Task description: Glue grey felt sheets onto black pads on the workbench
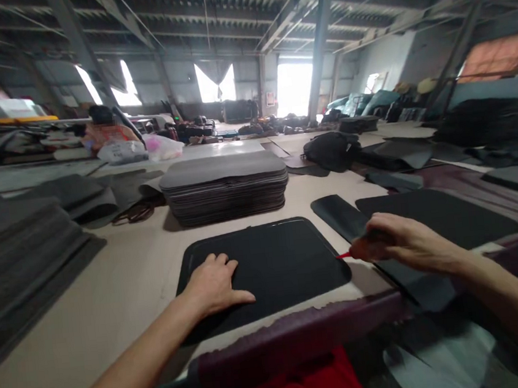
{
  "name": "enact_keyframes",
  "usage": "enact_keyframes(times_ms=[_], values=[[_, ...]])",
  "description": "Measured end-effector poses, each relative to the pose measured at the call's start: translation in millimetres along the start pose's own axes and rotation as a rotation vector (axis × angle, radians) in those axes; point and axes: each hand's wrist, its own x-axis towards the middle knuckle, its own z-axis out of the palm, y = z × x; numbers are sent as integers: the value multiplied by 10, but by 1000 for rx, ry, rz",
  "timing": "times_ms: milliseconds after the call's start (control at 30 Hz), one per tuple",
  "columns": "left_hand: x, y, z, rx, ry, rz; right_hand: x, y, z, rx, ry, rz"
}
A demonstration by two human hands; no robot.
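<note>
A black rounded panel (284,259) lies flat on the table before me, with a thin shiny line along its border. My left hand (215,285) rests on the panel's left part, fingers lightly bent and thumb stretched out, holding nothing. In my right hand (397,238) is a brownish squeeze bottle (367,248) with a pointed red nozzle. The nozzle's tip is at the panel's right edge, near the front right corner. My fingers cover much of the bottle.
Behind the panel stands a tall stack of grey sheets (226,191). More dark sheets (20,262) are piled at left, and another black panel (441,215) lies at right. A black strip (337,213) sits between the panels. Farther back is a person (111,132).
</note>
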Motion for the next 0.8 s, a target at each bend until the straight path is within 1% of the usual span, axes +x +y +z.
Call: enact_keyframes(times_ms=[100,167,233,333,400,500,633,800], values=[[8,-2,-4,6,1,10,-325,1,76,82,80,30],[17,-9,-11,5,7,11,-473,-8,136,143,116,60],[33,-35,-23,0,13,14,-552,-46,195,205,123,93],[74,-126,-58,-20,9,23,-530,-172,288,276,91,81],[111,-214,-90,-51,-4,17,-431,-300,357,309,51,24],[171,-353,-133,-118,-28,-2,-193,-547,476,352,-21,-99],[236,-478,-150,-209,-54,3,199,-964,656,371,-115,-332],[259,-519,-166,-325,-81,0,655,-1526,928,417,-122,-628]])
